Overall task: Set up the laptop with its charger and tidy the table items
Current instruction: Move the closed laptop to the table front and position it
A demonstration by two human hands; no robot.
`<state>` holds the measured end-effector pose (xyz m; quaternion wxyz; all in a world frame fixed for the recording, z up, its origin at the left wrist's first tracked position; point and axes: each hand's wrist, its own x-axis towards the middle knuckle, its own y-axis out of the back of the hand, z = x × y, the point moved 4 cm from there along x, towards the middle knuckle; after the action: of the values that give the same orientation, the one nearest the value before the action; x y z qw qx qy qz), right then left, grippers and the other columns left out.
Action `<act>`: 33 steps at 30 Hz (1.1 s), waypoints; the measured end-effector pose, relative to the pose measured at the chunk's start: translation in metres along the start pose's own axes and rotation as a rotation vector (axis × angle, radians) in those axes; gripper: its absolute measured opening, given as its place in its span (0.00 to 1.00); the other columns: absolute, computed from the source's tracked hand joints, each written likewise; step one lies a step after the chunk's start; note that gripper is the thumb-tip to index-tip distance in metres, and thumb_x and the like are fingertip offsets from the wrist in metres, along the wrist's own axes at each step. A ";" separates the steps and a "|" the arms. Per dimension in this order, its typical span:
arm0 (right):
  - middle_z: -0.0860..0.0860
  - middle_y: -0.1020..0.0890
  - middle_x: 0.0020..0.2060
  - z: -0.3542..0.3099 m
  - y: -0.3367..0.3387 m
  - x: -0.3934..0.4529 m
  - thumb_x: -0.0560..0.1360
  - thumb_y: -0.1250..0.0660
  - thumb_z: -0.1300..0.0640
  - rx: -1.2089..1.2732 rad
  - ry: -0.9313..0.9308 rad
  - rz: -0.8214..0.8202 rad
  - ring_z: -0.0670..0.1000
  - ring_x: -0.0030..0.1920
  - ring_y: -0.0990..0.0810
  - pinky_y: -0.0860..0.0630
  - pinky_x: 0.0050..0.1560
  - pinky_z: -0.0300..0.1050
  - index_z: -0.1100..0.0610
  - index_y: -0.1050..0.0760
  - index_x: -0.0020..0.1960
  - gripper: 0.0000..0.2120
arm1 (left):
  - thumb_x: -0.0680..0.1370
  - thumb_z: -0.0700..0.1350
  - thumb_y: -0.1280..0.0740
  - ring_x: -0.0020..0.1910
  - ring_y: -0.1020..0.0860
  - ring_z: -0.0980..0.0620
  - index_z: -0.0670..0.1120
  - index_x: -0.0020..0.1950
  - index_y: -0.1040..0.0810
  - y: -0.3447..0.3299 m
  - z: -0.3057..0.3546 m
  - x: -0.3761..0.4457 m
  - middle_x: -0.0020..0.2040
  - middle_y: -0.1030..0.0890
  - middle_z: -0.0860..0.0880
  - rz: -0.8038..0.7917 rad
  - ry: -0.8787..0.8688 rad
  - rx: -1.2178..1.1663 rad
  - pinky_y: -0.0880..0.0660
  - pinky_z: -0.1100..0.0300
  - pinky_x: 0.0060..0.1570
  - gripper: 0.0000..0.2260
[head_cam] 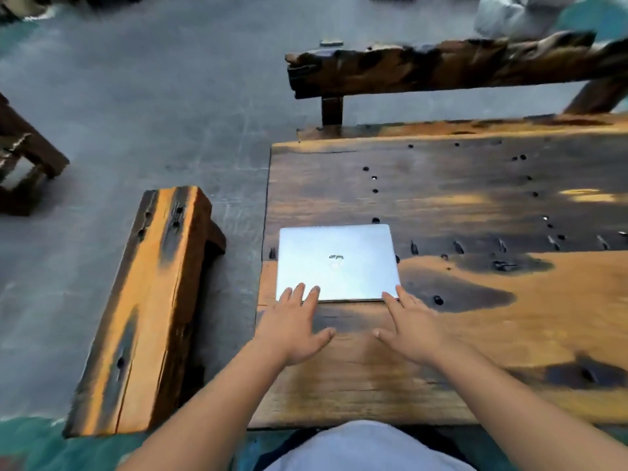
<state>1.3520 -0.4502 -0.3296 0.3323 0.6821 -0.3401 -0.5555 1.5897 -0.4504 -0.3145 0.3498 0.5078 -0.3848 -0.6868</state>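
Nearest, at 6 o'clock: a white-clad torso edge, two bare forearms reaching forward over the wooden table (475,334).

Left hand (292,326) lies flat, fingers spread and straight, gripping nothing; three fingertips (299,289) overlap the near left edge of the laptop (336,263). Right hand (413,329) also flat and splayed, thumb out toward the left hand, holding nothing; its fingertips reach the laptop's near right corner (contact or just short of it, cannot tell).

Laptop: closed, silver, rounded corners, lid up, lying flat near the table's left edge, at about 12 o'clock from the hands. A small dark logo sits at lid centre, too blurred to identify. No readable writing anywhere.

Table: rough planks, orange-brown with dark scorched patches, rows of black holes and studs running toward 2 o'clock.

At 9 o'clock, apart from the table, a heavy wooden bench (146,311) of the same stained timber on grey floor. At 1 o'clock, beyond the table, a dark rough-hewn bench (424,69).
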 end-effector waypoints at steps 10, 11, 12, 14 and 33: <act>0.51 0.53 0.80 -0.003 -0.008 0.037 0.74 0.44 0.30 0.051 -0.091 -0.041 0.56 0.79 0.47 0.39 0.73 0.57 0.46 0.54 0.79 0.41 | 0.76 0.69 0.43 0.79 0.47 0.44 0.51 0.81 0.52 0.011 -0.034 0.041 0.81 0.47 0.45 -0.059 0.035 -0.126 0.42 0.47 0.73 0.40; 0.51 0.53 0.80 -0.001 -0.006 0.044 0.74 0.43 0.30 0.071 -0.101 -0.044 0.56 0.78 0.46 0.38 0.72 0.57 0.46 0.53 0.79 0.41 | 0.76 0.68 0.43 0.79 0.45 0.45 0.50 0.81 0.51 0.012 -0.038 0.047 0.81 0.46 0.45 -0.063 0.049 -0.164 0.41 0.48 0.73 0.40; 0.51 0.52 0.80 0.002 -0.003 0.052 0.74 0.42 0.31 0.098 -0.110 -0.046 0.56 0.78 0.45 0.37 0.71 0.57 0.47 0.52 0.79 0.41 | 0.77 0.67 0.42 0.78 0.44 0.45 0.48 0.81 0.50 0.010 -0.042 0.055 0.81 0.44 0.45 -0.070 0.069 -0.217 0.40 0.49 0.72 0.40; 0.51 0.50 0.80 0.007 0.003 0.070 0.74 0.40 0.32 0.155 -0.121 -0.057 0.58 0.77 0.43 0.35 0.70 0.57 0.48 0.51 0.79 0.41 | 0.78 0.64 0.40 0.78 0.42 0.45 0.43 0.80 0.49 0.007 -0.051 0.071 0.80 0.42 0.44 -0.092 0.145 -0.383 0.40 0.52 0.72 0.39; 0.58 0.19 0.54 0.062 -0.024 0.218 0.70 0.27 0.45 1.034 -0.712 0.140 0.59 0.50 0.20 0.23 0.46 0.52 0.61 0.27 0.56 0.24 | 0.74 0.54 0.31 0.52 0.21 0.42 0.40 0.61 0.27 -0.042 -0.105 0.191 0.56 0.20 0.43 0.095 0.769 -0.921 0.23 0.50 0.50 0.23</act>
<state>1.3265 -0.6237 -0.4753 -0.1382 0.5038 -0.6984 -0.4892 1.6412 -0.6162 -0.4528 0.6783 0.4982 0.0843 -0.5335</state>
